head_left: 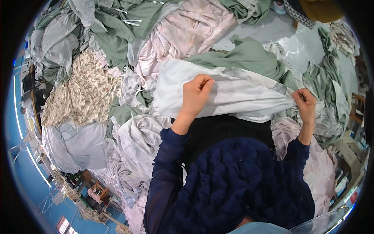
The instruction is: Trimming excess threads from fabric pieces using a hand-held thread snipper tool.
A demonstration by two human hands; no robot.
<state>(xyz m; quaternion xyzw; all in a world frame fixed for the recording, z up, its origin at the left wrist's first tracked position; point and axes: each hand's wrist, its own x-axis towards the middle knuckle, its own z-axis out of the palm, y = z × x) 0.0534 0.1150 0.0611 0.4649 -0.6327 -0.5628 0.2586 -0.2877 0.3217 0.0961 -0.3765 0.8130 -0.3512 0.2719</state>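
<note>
A length of white cloth (241, 91) lies across my lap, with a sage-green layer (245, 56) bunched along its far side. My left hand (198, 93) is closed above the left half of the white cloth, thumb against curled fingers. Whatever it may hold is too small or hidden to make out. At the cloth's right end, my right hand (306, 103) pinches its gathered edge between thumb and fingers. The white cloth runs in long folds toward that pinch.
Heaps of green cloth (113, 43), pale pink cloth (183, 31) and floral cloth (80, 91) surround me. More green cloth (327, 74) lies to the right, near wooden furniture (356, 109). Grey floor (257, 33) shows ahead. Part of another person's clothing (321, 9) appears at the far right.
</note>
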